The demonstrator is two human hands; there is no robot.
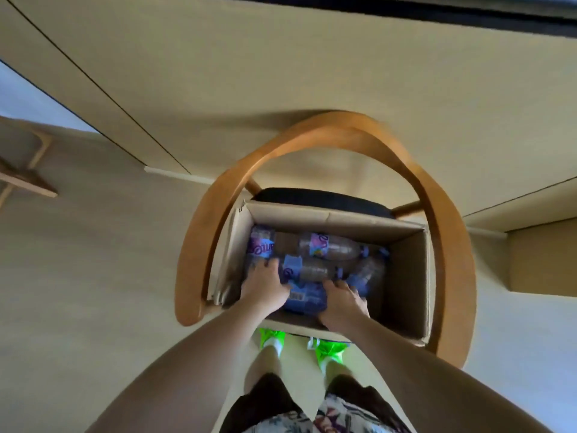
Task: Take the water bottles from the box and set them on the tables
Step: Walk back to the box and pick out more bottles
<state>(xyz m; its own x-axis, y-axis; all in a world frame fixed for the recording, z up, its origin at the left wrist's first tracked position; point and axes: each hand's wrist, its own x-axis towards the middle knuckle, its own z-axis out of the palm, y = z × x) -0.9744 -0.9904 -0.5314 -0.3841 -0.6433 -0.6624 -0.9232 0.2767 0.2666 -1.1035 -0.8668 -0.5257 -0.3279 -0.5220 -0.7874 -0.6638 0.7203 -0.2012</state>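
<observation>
At the frame's centre, a cardboard box (402,276) on a wooden chair (449,245) holds water bottles (312,248) lying on their sides. Both hands reach in: the left hand (265,287) and right hand (342,303) curl onto the nearest bottle (304,296) between them. Green shoes (271,337) show below.

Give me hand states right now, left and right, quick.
Left hand: down in the box, fingers curled on a water bottle.
Right hand: also gripping that bottle, at its other end.
</observation>
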